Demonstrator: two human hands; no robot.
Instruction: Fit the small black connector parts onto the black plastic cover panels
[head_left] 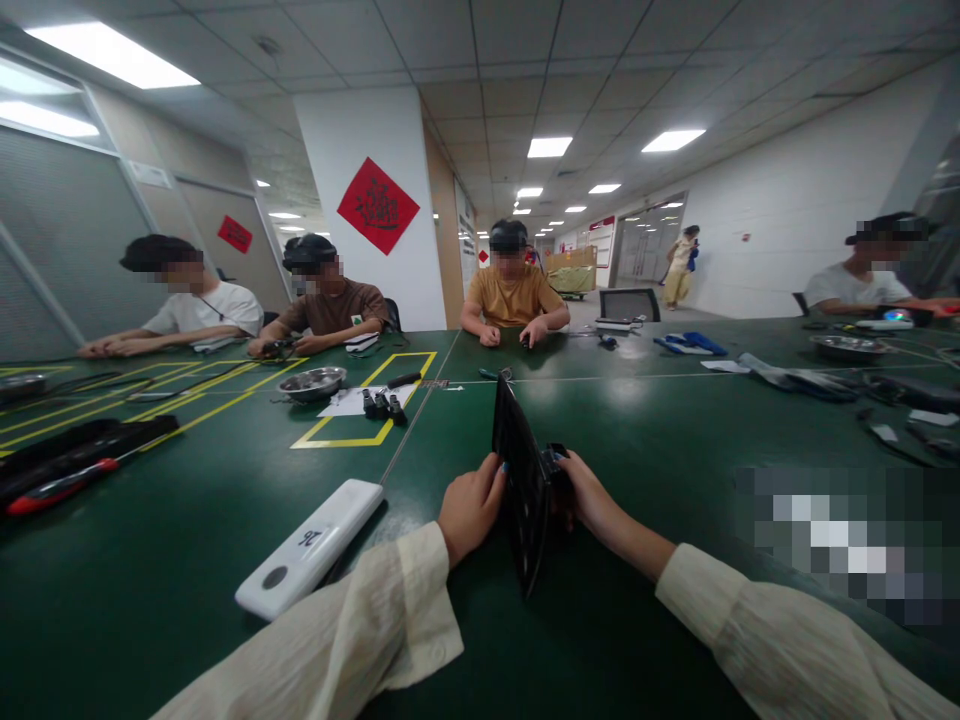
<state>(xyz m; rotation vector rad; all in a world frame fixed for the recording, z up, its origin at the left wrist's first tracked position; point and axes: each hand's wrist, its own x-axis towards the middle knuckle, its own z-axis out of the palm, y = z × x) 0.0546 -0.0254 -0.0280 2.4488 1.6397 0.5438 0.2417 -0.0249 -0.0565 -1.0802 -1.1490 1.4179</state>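
A thin black flat panel (519, 500) stands on edge over the green table, turned almost edge-on to me. My left hand (472, 505) is closed on its left side, thumb against the panel's face. On the other side, my right hand (589, 492) is closed around a small black block-like part (556, 468) that sits against the panel's right side. Whether that part is fixed to the panel I cannot tell; its lower portion is hidden. Left of my left forearm lies a white oblong device (311, 550) with a dark round spot and a handwritten number.
Small black parts (384, 406) lie beside white paper inside yellow tape, near a metal bowl (312, 383). A red-and-black tool (64, 487) rests far left. Opposite, a person in a mustard shirt (514, 295) works; others sit on both sides. Another metal bowl (849, 347) stands right.
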